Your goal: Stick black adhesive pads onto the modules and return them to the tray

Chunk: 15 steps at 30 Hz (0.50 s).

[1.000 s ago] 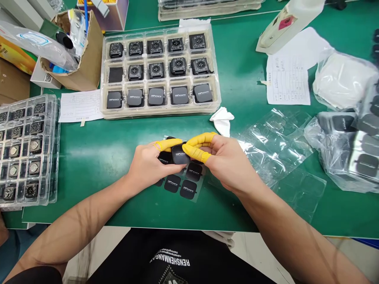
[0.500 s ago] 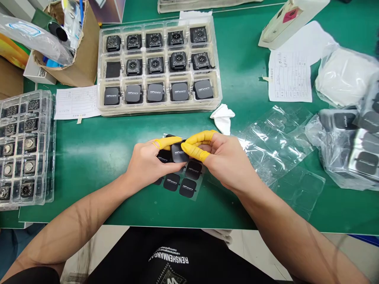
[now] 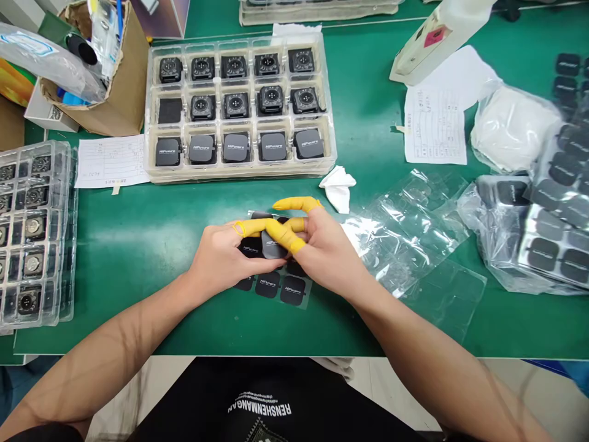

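My left hand (image 3: pixel 225 250), with a yellow finger cot on its index finger, is closed around a black square smartwatch (image 3: pixel 271 247) marked "HiFuture". My right hand (image 3: pixel 317 242) wears yellow cots too. Its thumb lies over the watch's upper right part and another finger bends behind it, while the index finger sticks out above. Below the hands a clear sheet of black "HiFuture" films (image 3: pixel 293 290) rests on the table, partly covered by the fingers.
A clear compartment tray (image 3: pixel 239 173) of watches stands at the back, another tray (image 3: pixel 67 245) at left. Clear plastic sheets (image 3: pixel 405 227), a crumpled white wipe (image 3: pixel 338 187) and bagged film sheets (image 3: pixel 543 255) lie to the right. A white bottle (image 3: pixel 437 40) and cardboard box (image 3: pixel 124 80) stand behind.
My right index finger has lifted off the watch and straightened, and the right thumb has moved left across its face. The left hand keeps its hold. The view has shifted slightly.
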Each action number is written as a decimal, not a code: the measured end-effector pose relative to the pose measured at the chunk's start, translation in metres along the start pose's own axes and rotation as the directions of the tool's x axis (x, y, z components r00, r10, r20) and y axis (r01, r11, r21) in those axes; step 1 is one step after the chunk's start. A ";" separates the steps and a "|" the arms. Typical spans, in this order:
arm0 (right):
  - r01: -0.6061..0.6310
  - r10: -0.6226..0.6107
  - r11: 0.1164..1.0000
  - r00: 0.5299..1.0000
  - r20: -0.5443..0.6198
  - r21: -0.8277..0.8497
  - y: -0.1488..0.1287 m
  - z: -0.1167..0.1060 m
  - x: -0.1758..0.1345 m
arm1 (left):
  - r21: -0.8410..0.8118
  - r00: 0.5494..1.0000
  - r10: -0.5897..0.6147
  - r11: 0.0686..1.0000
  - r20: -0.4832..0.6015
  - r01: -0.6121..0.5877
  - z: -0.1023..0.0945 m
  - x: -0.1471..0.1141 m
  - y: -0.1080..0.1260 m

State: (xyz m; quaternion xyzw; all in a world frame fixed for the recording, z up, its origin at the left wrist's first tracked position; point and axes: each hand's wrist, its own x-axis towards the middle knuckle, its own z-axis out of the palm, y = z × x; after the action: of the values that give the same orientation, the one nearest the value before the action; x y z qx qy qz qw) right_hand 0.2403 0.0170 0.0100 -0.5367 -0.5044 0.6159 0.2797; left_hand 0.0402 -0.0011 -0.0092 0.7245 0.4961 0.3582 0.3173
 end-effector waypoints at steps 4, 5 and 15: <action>0.057 -0.057 0.998 0.998 0.033 -0.007 0.003 0.002 0.004 | 0.003 1.000 -0.013 1.000 0.013 0.013 0.000 0.001 -0.001; 0.070 -0.069 0.997 0.997 0.046 -0.032 0.003 0.003 0.005 | 0.004 1.000 -0.013 1.000 0.025 0.013 0.000 0.001 0.000; 0.173 -0.191 0.977 0.970 -0.147 -0.127 -0.017 -0.008 0.010 | -0.064 0.999 -0.040 0.997 0.002 0.040 0.006 -0.001 -0.005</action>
State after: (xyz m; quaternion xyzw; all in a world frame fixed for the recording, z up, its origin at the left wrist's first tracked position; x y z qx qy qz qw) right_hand 0.2415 0.0340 0.0229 -0.5505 -0.5618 0.5133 0.3433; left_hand 0.0424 -0.0016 -0.0162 0.7042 0.4985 0.3672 0.3475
